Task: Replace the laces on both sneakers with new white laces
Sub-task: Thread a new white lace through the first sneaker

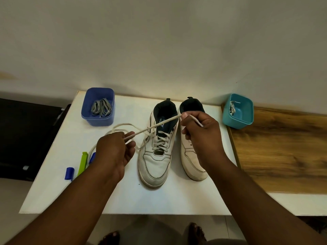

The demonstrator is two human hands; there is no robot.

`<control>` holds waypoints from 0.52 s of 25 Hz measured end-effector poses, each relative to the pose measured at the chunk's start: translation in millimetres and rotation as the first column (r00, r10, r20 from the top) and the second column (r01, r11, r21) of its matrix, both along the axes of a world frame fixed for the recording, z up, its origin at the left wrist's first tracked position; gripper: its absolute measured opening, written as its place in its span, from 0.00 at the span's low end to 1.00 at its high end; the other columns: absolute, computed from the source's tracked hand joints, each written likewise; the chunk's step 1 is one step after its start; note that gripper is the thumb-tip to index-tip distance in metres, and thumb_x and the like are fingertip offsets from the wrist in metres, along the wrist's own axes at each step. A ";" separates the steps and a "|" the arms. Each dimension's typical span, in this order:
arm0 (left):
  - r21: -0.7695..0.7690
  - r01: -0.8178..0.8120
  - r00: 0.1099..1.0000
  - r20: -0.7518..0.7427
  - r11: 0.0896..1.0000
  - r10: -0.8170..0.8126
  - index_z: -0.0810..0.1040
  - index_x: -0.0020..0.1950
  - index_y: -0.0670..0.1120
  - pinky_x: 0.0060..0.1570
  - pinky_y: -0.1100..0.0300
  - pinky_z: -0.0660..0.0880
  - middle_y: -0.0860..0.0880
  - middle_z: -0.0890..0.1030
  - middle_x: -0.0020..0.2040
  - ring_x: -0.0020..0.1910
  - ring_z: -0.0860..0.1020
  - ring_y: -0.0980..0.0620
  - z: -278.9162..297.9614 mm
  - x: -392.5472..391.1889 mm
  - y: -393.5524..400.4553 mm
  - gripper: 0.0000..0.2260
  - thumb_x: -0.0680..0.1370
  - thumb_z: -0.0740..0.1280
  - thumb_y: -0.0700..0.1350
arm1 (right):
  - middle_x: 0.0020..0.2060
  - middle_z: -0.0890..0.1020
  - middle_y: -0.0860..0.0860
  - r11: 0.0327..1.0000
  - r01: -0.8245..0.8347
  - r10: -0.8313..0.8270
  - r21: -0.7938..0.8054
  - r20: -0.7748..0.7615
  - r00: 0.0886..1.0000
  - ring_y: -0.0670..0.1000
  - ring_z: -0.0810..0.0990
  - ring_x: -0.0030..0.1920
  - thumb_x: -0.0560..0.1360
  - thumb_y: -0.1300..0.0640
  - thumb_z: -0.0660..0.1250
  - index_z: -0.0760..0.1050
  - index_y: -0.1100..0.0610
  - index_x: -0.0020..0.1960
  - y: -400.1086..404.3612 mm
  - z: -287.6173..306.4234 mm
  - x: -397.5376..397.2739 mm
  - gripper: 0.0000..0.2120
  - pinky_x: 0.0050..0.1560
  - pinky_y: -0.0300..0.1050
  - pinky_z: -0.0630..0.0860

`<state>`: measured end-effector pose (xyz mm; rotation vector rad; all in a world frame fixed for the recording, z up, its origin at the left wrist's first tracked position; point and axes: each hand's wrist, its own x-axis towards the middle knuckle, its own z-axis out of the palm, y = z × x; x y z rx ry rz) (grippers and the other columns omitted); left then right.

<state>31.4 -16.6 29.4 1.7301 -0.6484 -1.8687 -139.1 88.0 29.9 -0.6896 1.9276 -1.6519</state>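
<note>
Two sneakers [156,147] on bench [123,197]; both hands, left [115,149] and right [200,131], pinch one white lace [155,126] above them; two tubs flank.

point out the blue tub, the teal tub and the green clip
blue tub [97,119]: head view, on its front wall.
teal tub [237,122]: head view, on its front wall.
green clip [82,163]: head view, on the middle of its length, left of the left hand.

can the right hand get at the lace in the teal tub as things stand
Probably not yet: the right hand is pinching the white lace stretched to the left hand. The teal tub sits open-topped just beyond it with nothing between, so freeing the fingers should suffice.
</note>
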 end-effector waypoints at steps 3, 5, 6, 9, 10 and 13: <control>-0.042 0.094 0.962 0.261 0.995 -0.079 0.73 0.69 0.45 0.52 0.52 0.75 0.43 0.75 0.66 0.56 0.76 0.46 -3.1 -2.0 -3.2 0.18 0.83 0.64 0.52 | 0.35 0.83 0.50 1.000 -0.007 0.007 -0.024 -0.031 1.000 0.44 0.78 0.36 0.82 0.57 0.69 0.85 0.53 0.51 -0.7 1.4 0.6 0.06 0.37 0.36 0.75; -0.288 0.297 0.815 0.574 0.911 -0.084 0.62 0.78 0.47 0.67 0.45 0.68 0.43 0.65 0.76 0.72 0.66 0.42 -3.5 0.6 4.2 0.29 0.81 0.66 0.56 | 0.36 0.84 0.43 0.990 -0.137 0.142 0.044 -0.154 0.978 0.39 0.79 0.37 0.80 0.58 0.70 0.85 0.53 0.49 -0.9 -1.3 6.1 0.05 0.39 0.32 0.74; -0.506 0.431 0.777 0.629 0.747 -0.022 0.63 0.78 0.49 0.69 0.46 0.67 0.44 0.64 0.76 0.74 0.65 0.43 -3.4 0.5 10.7 0.28 0.81 0.66 0.56 | 0.37 0.85 0.43 0.974 -0.213 0.224 0.078 -0.186 0.957 0.39 0.81 0.39 0.79 0.59 0.72 0.86 0.53 0.47 -0.8 -2.9 10.3 0.04 0.40 0.31 0.74; -0.779 0.604 0.790 0.555 0.171 -0.262 0.76 0.69 0.54 0.65 0.64 0.70 0.54 0.77 0.66 0.65 0.74 0.59 -4.4 -5.3 24.2 0.16 0.83 0.62 0.55 | 0.40 0.86 0.45 0.913 -0.367 0.405 0.176 -0.304 0.862 0.43 0.84 0.42 0.77 0.60 0.74 0.86 0.51 0.46 1.1 -13.1 16.5 0.05 0.43 0.36 0.78; -0.763 0.638 0.737 0.567 0.105 -0.367 0.78 0.67 0.56 0.61 0.68 0.71 0.57 0.80 0.61 0.60 0.76 0.62 -7.9 -6.1 26.7 0.14 0.82 0.64 0.55 | 0.40 0.87 0.46 0.902 -0.383 0.430 0.199 -0.335 0.838 0.44 0.85 0.42 0.76 0.62 0.74 0.86 0.51 0.47 1.4 -17.4 16.8 0.06 0.43 0.37 0.79; -0.744 0.655 0.715 0.551 0.134 -0.431 0.83 0.59 0.58 0.53 0.68 0.76 0.60 0.83 0.52 0.52 0.79 0.64 -16.9 -7.7 25.7 0.09 0.79 0.70 0.52 | 0.39 0.87 0.48 0.890 -0.383 0.447 0.247 -0.309 0.839 0.48 0.86 0.41 0.73 0.62 0.75 0.86 0.53 0.44 1.4 -26.3 18.3 0.05 0.43 0.49 0.83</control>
